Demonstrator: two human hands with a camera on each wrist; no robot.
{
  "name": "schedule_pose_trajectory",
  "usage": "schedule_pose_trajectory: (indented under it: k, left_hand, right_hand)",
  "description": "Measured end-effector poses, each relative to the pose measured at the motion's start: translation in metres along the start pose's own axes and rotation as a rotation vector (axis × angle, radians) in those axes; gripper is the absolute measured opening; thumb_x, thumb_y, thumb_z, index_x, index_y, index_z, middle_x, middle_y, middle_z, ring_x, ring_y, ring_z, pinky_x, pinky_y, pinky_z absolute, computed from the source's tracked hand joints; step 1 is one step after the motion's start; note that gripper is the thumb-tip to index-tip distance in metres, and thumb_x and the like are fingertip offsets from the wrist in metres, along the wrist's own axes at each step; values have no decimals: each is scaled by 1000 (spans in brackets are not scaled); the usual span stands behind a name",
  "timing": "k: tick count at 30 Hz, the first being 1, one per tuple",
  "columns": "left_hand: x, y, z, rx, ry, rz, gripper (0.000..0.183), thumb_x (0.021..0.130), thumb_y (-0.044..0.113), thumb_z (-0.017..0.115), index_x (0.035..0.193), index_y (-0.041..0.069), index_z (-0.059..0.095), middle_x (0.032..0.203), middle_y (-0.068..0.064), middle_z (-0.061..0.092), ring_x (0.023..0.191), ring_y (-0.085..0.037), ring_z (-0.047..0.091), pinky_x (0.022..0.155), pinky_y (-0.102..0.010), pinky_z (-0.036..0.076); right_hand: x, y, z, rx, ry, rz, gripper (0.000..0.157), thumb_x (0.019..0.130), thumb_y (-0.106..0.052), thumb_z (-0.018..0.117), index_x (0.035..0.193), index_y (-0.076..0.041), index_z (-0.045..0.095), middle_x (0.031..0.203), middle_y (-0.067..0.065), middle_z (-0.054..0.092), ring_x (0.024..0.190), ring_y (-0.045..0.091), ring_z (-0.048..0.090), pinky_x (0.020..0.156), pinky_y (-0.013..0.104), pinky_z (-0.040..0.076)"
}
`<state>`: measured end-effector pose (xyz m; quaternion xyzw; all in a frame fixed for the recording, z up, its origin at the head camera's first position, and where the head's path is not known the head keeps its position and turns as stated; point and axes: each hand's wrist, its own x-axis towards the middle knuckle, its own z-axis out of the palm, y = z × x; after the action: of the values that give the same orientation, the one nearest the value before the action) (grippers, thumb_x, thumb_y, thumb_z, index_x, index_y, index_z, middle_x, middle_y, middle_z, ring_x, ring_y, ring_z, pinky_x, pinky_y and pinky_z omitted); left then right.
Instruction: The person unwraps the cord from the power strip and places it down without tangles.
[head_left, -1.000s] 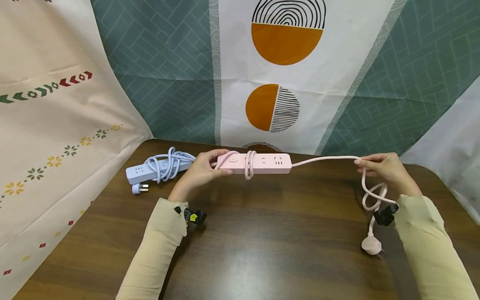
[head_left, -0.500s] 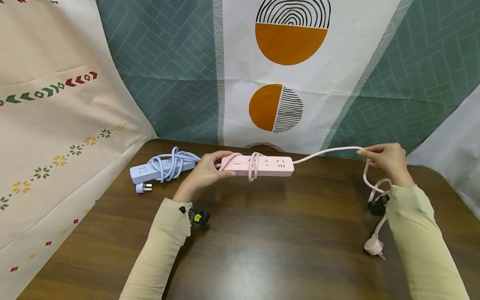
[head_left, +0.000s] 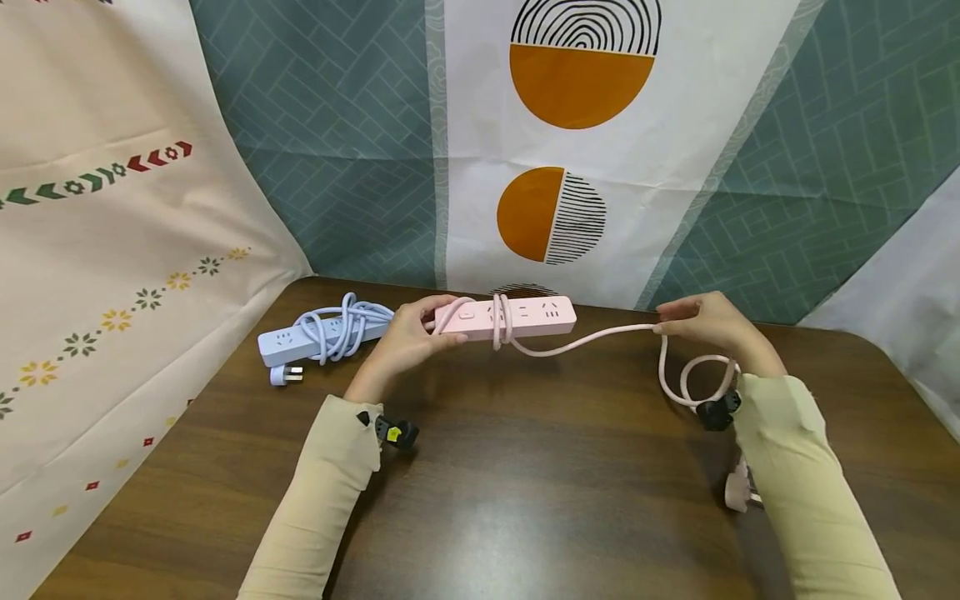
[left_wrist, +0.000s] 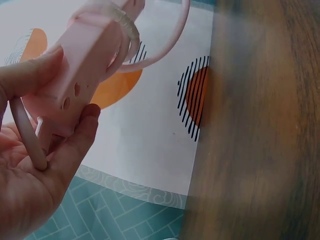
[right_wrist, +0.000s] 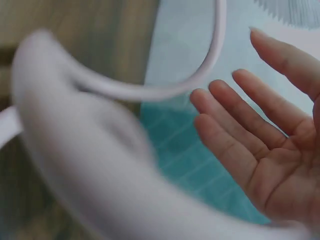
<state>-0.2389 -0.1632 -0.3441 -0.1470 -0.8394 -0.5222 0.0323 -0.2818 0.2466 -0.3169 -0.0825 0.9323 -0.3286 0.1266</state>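
My left hand (head_left: pixel 408 340) grips the switch end of a pink power strip (head_left: pixel 540 315), thumb in front. It is held above the table, with turns of its cord wrapped round the middle. In the left wrist view, a bent piece of cord (left_wrist: pixel 27 135) lies by the palm under the thumb. My right hand (head_left: pixel 712 327) is at the right, the loose cord (head_left: pixel 600 335) bending down at its fingertips. In the right wrist view its fingers (right_wrist: pixel 270 107) are spread and relaxed, with the cord passing beside them. The pink plug (head_left: pixel 738 490) is partly behind the right sleeve.
A blue power strip (head_left: pixel 288 342) with its cord wound round it lies at the back left of the wooden table (head_left: pixel 555 467), its plug (head_left: pixel 281 375) in front. Patterned cloths (head_left: pixel 360 167) hang behind and at the sides.
My right hand has come leftward and its fingers have loosened from the cord, which sags more. The power strip has shifted slightly, its right end tipping up. The left hand keeps its grip.
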Motion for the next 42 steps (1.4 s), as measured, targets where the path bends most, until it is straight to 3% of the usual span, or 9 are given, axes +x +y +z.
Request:
schedule_pose_trajectory:
  k: [6, 10, 15, 21, 27, 31, 36, 42]
  left_hand:
    - [0, -1, -1, -26, 22, -12, 54, 74, 7, 74, 123, -1, 54, 121, -18, 54, 99, -29, 56, 84, -39, 47]
    - [0, -1, -2, -19, 31, -14, 55, 74, 6, 74, 124, -2, 52, 122, -19, 54, 99, -29, 56, 84, -39, 47]
    - [1, 0, -1, -8, 27, -21, 55, 74, 8, 74, 124, -2, 52, 122, -19, 54, 100, -29, 56, 86, -39, 46]
    - [2, 0, -1, -11, 27, -25, 56, 74, 8, 74, 124, -2, 52, 123, -19, 53, 102, -29, 55, 87, -40, 46]
    - [1, -1, -1, -19, 27, -26, 55, 74, 8, 75, 124, -2, 53, 123, -19, 53, 104, -29, 55, 87, -40, 45]
    - [2, -1, -1, -23, 23, -20, 54, 74, 8, 75, 123, -1, 53, 122, -18, 54, 104, -28, 55, 87, -40, 46]
    - [3, -1, 0, -30, 16, -7, 53, 74, 8, 74, 122, -1, 54, 121, -18, 55, 103, -28, 56, 87, -40, 46]
    - [2, -1, 1, -33, 7, -13, 54, 74, 8, 74, 123, -1, 53, 122, -18, 54, 105, -29, 55, 88, -41, 45]
  right_hand:
    - [7, -31, 14, 159, 46, -32, 55, 85, -35, 63, 126, 1, 52, 124, 21, 53, 94, 10, 58, 79, 27, 49]
    - [14, -44, 28, 253, 66, -65, 51, 85, -28, 64, 124, 3, 53, 121, 19, 56, 83, -2, 57, 76, 23, 49]
    - [21, -57, 46, 349, 75, -86, 44, 86, -19, 63, 122, 5, 54, 120, 21, 56, 79, -3, 58, 81, 29, 49]
    - [28, -68, 65, 435, 29, -117, 41, 86, -10, 61, 122, 8, 52, 122, 26, 52, 81, 0, 58, 84, 32, 48]
    - [35, -72, 80, 751, -68, -121, 45, 86, 10, 49, 129, 16, 37, 120, 25, 48, 81, 5, 60, 86, 31, 46]
    - [38, -72, 88, 908, -111, -125, 50, 84, 16, 40, 133, 18, 28, 107, 13, 52, 80, 7, 60, 80, 28, 49]
    - [40, -71, 96, 951, -154, -151, 52, 82, 18, 35, 133, 19, 24, 92, -2, 58, 81, 7, 58, 79, 27, 49]
    - [43, -70, 106, 875, -193, -182, 54, 79, 21, 33, 132, 18, 24, 99, 1, 54, 88, 7, 53, 79, 23, 45]
